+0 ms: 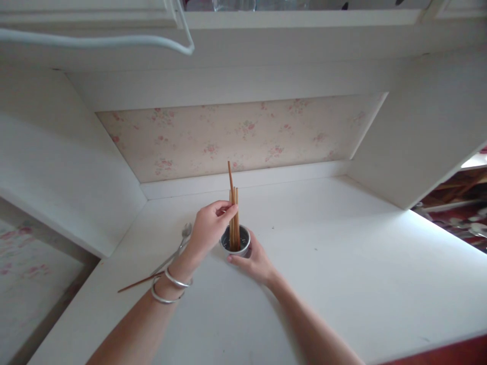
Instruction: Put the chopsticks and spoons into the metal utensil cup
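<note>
A small metallic cup stands upright on the white countertop, with several wooden chopsticks upright inside it. My right hand is wrapped round the cup's right side, thumb across its front. Above the rim, my left hand pinches a chopstick whose tip rises higher than the others; its lower end is among the bunch. To the left lie a metal spoon and a loose brown chopstick, both partly hidden behind my left forearm, which wears two silver bangles.
The white countertop runs back to a flower-patterned wall panel. White side panels flank it, and a cupboard hangs overhead with its white door open at upper left. Cluttered shelves show at the far right.
</note>
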Motion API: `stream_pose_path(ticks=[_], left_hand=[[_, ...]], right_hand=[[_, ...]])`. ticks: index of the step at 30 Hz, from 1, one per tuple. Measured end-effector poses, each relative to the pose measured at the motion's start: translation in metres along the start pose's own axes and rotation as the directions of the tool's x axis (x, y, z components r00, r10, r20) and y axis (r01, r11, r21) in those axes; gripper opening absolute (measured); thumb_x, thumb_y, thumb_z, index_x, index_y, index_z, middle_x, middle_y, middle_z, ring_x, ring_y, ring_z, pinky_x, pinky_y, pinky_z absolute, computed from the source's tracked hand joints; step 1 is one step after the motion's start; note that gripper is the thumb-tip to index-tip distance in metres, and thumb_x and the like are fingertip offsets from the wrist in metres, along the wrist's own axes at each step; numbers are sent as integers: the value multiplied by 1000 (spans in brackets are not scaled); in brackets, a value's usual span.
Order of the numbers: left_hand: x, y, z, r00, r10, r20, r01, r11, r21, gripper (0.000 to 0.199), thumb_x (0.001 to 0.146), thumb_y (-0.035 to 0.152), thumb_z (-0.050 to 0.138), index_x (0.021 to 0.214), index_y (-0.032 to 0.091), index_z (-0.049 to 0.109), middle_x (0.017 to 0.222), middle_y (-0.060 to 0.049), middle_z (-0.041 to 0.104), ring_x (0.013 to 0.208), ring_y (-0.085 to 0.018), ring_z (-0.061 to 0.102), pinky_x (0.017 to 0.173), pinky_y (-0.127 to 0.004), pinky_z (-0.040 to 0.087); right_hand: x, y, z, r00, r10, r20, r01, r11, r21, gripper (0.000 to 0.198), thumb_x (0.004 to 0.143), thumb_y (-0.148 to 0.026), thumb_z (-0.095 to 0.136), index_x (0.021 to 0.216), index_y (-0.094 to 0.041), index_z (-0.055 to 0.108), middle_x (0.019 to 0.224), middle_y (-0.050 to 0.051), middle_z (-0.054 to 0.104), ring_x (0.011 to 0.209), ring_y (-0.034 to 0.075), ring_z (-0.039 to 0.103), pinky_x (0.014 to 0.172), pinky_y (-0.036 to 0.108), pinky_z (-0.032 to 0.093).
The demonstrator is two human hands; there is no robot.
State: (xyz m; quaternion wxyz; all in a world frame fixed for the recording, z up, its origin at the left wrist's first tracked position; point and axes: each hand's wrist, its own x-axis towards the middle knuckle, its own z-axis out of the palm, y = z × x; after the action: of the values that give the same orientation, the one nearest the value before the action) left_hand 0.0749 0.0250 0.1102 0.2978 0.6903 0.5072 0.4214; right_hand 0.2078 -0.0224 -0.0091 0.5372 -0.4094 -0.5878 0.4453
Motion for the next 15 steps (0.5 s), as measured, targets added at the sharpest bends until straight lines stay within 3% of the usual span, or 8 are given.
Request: stream_pose_path(ticks=[3,7,15], left_hand=[[-3,-4,8,1000,25,16,-28,970,240,29,84,45,54,88,21,70,87,-4,74,78,-18,67,72,-27,47],[-12,2,15,996,46,81,-81,857,508,34,89,44,46,87,22,71,86,-6,74,76,-19,66,69,-28,42],[-21,1,25,988,88,125,-149,737,659,35,94,40,40,84,21,68,87,-7,71,79,-20,64,70,-29,40]], right_hand=[[0,3,0,1000,-6,2,6,1000,3,79,64,-31,82,133,-25,43,130,8,56,120,28,51,104,47,37],[0,4,1,1000,-28,-9,28,1000,-10,77,63,-29,82,131,-26,45,130,7,56,120,28,51,104,46,36],[0,2,0,999,-48,-22,47,998,-31,76,63,-30,81,130,-26,46,128,7,58,117,28,53,103,47,38]])
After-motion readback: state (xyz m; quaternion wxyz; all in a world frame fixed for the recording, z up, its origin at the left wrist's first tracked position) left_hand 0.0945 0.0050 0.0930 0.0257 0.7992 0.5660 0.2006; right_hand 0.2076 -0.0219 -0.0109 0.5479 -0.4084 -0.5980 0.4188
